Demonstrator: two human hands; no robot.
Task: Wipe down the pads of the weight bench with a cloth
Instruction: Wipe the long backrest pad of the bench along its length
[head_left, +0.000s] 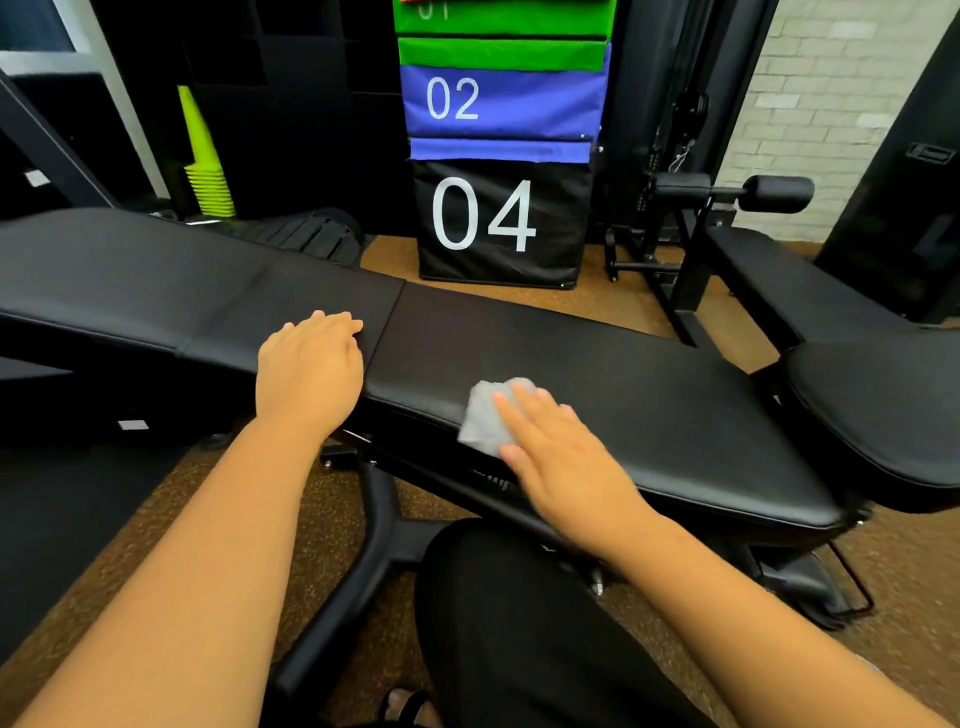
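On the near edge of the long black pad (597, 384), a small grey cloth (485, 415) is pressed flat under the right hand (561, 457). Its fingers (524, 410) are laid out nearly straight over the cloth rather than curled around it, so the cloth is pinned by downward pressure, not pinched. The left hand (309, 369) is rested palm down on the neighbouring pad (156, 280), just beside the seam between the 2 pads, with its fingers gently bent and nothing held.

The cloth is judged to be light, soft and limp; it can be expected to bunch or roll at its free corner if pushed from one edge only, so it is best taken under the whole flat of the palm and fingers. The pad covering appears smooth and slightly glossy, probably slick under a damp cloth, firm but cushioned, so steady pressure is called for. The surface itself looks heavy and stable. Behind it, stacked boxes marked 02 (498, 98) and 04 (498, 218) are seen.
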